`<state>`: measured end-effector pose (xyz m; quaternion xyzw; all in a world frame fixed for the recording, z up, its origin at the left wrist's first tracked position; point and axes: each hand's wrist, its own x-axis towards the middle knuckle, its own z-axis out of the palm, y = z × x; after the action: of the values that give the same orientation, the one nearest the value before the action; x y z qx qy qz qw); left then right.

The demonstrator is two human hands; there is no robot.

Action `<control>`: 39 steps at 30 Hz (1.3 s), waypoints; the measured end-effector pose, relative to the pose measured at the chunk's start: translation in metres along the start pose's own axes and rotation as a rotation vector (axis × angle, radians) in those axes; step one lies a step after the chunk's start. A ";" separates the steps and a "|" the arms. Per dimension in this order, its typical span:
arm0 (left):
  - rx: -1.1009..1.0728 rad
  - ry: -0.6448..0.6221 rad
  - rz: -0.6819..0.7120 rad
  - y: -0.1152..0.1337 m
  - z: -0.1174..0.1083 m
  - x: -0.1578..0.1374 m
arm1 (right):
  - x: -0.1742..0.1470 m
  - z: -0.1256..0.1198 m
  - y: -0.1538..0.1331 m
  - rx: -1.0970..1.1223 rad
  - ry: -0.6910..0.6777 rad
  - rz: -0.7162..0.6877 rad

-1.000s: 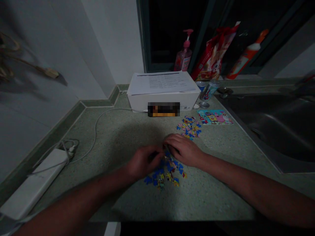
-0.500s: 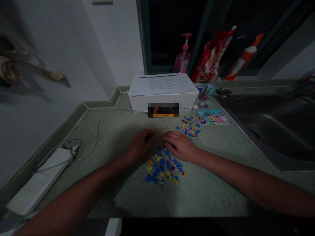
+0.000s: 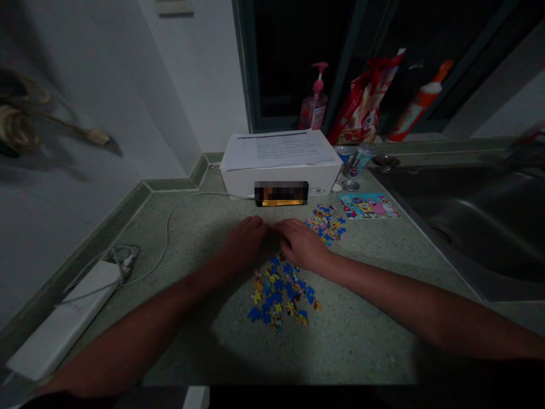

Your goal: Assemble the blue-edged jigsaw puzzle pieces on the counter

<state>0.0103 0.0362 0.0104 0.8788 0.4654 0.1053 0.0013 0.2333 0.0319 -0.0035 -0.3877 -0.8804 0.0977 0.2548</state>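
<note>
1. Puzzle pieces point(image 3: 276, 297), loose on the counter point(image 3: 361, 341): probably light, thin, stiffish card; tabs could crease. I'd pinch opposite edges, off the tabs.
2. Pile sits just on my side of left grip point(image 3: 244, 241) and right grip point(image 3: 304, 245); second pile point(image 3: 327, 222) just beyond the right.
3. Both grips: fingers curled, tips close together. Can't tell whether either holds a piece.

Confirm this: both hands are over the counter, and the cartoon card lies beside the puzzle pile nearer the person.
Wrong pile: in the head view, the cartoon card lies beside the farther puzzle pile, not the nearer puzzle pile. The left hand and right hand are over the counter, as stated.
</note>
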 end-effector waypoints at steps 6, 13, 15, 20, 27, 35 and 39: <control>-0.130 0.072 -0.032 -0.004 0.013 0.002 | 0.013 0.003 0.006 0.036 -0.051 -0.009; -0.215 0.144 -0.034 -0.010 0.018 -0.001 | 0.016 0.002 0.010 0.042 -0.018 0.036; -0.223 0.129 -0.019 -0.011 0.016 -0.004 | 0.013 0.001 0.011 0.038 -0.006 0.045; -0.239 0.111 0.000 -0.012 0.013 -0.009 | 0.009 -0.002 0.014 0.047 0.012 0.059; -0.244 0.100 0.058 -0.013 0.014 -0.008 | 0.009 0.000 0.016 0.036 -0.017 -0.033; -0.224 0.145 0.043 -0.013 0.014 -0.007 | 0.008 0.001 0.018 0.053 -0.009 -0.059; -0.197 0.153 -0.059 -0.012 0.009 -0.008 | 0.008 0.000 0.018 0.038 0.047 -0.015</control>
<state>-0.0021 0.0371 -0.0009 0.8497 0.4774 0.2171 0.0550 0.2400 0.0500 -0.0073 -0.3785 -0.8750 0.1034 0.2834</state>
